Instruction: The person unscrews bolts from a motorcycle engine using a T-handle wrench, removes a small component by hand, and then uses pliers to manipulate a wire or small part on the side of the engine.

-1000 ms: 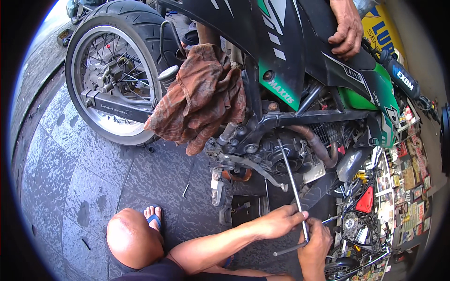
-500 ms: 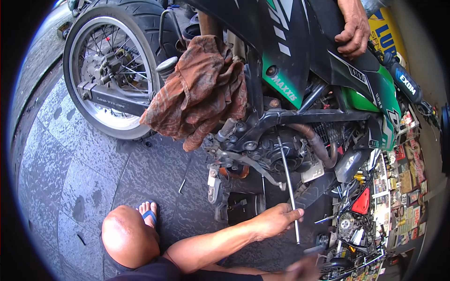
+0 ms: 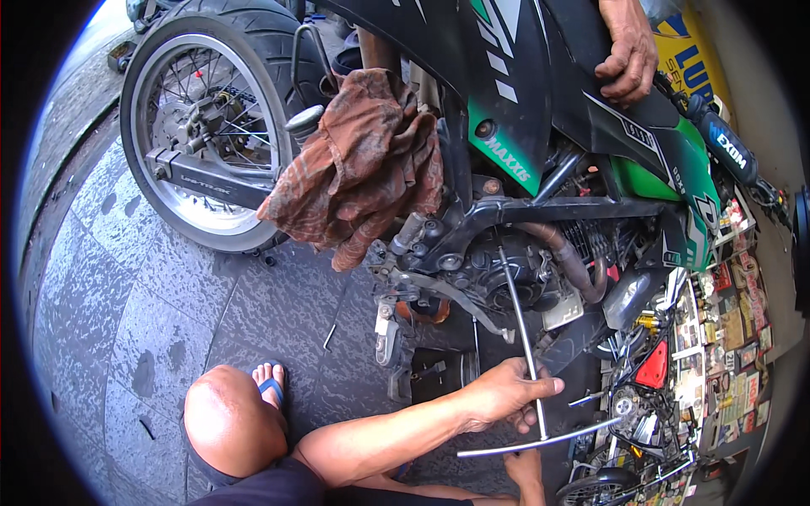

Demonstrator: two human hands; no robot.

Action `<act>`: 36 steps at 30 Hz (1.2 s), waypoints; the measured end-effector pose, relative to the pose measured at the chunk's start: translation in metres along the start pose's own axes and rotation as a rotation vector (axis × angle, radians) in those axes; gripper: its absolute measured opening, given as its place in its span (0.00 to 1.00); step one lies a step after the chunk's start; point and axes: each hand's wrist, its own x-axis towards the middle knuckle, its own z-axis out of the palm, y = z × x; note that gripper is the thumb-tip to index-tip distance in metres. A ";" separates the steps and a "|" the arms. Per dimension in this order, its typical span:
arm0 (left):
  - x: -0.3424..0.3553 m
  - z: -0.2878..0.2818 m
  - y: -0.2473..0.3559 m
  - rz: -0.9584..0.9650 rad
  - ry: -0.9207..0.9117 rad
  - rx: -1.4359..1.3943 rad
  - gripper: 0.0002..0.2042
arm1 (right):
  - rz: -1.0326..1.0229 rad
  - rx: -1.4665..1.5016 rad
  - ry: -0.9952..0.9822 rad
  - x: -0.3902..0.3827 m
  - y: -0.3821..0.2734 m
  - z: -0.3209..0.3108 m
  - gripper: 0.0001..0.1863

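Observation:
My left hand (image 3: 515, 392) grips the shaft of a long chrome T-bar wrench (image 3: 516, 308), its thumb lying across the metal. The wrench's far end reaches the dark engine cover (image 3: 525, 277) on a black and green motorcycle (image 3: 569, 63); its crossbar lies near me. Just below that crossbar, my right hand (image 3: 521, 472) has curled fingers, and what they hold is hidden. Above the footpeg area, a crumpled reddish-brown rag (image 3: 350, 160) is draped over the bike. A curved exhaust pipe (image 3: 565, 253) bends beside the engine.
Another person's hand (image 3: 629, 63) rests on the upper bodywork. The rear wheel (image 3: 139, 135) lies upper left. A small metal rod (image 3: 331, 335) is on the tiled floor (image 3: 253, 312) near my bare knee (image 3: 224, 417). A second motorcycle frame (image 3: 650, 367) and a stocked display (image 3: 734, 337) are at right.
The wrench's crossbar has swung round to lie nearly level. My right hand has come off the shaft and moved left and down, under the crossbar. My left hand still grips the shaft.

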 end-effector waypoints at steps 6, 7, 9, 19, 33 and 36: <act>-0.002 -0.003 -0.003 -0.001 0.046 -0.037 0.19 | 0.039 0.061 -0.072 0.009 0.029 0.022 0.16; -0.002 -0.002 -0.003 -0.003 0.052 -0.037 0.19 | 0.038 0.044 -0.067 0.008 0.031 0.025 0.16; -0.001 -0.004 -0.003 -0.022 0.061 -0.031 0.18 | 0.030 0.006 -0.056 0.009 0.033 0.030 0.17; -0.001 -0.007 0.002 0.034 0.071 -0.155 0.16 | 0.067 -0.036 -0.141 0.001 0.021 0.029 0.22; 0.010 -0.023 0.009 0.195 0.225 -0.038 0.19 | -0.021 -0.023 -0.182 -0.003 0.009 0.034 0.18; 0.004 -0.015 -0.004 0.228 0.298 -0.024 0.23 | 0.008 0.078 -0.179 -0.006 0.002 0.029 0.17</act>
